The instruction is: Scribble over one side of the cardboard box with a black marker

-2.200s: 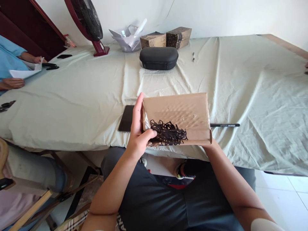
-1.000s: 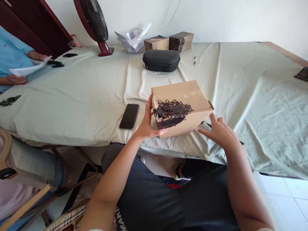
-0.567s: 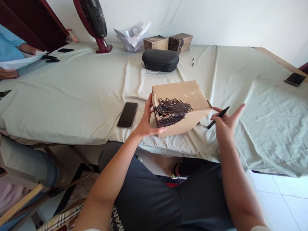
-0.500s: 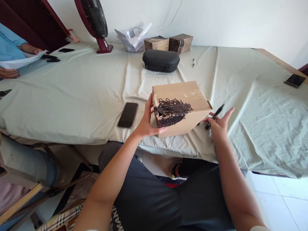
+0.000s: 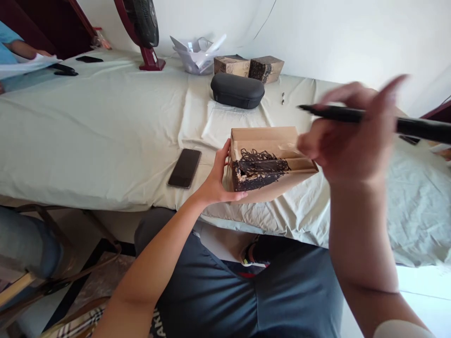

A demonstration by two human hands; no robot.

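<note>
Brown cardboard box (image 5: 275, 165), black-scribbled, top's long axis nine-to-three, on pale-green tablecloth (image 5: 141, 136); left hand (image 5: 216, 183) clamps its nine-o'clock end. Right hand (image 5: 355, 145), raised at two o'clock, grips slim black marker (image 5: 340, 113), tip toward nine.

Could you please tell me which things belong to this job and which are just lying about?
Apparently in use:
scribbled cardboard box (left hand)
black marker (right hand)

Seemingly just lying about:
smartphone near the box
black zip case
rear boxes
fan
plastic basket
</note>
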